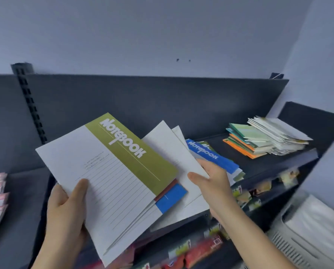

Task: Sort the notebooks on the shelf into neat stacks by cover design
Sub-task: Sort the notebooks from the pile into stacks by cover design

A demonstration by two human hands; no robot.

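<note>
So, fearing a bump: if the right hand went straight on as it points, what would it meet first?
Likely the green-banded notebook in the left hand: the right hand, gripping white notebooks, points up-left toward its edge. Depth is unclear.

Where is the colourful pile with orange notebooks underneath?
Head view: the colourful pile sits on the shelf's right side, beside the white pile, beyond the right hand.

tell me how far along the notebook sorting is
Early to midway, by the look of it. Done: two piles sit far right on the shelf, a green-and-orange stack and a white stack, both ragged. In hand: the left hand holds a fanned bunch topped by the olive notebook; the right hand grips white-faced notebooks. Left: the blue notebook and those under it lie loose.
</note>
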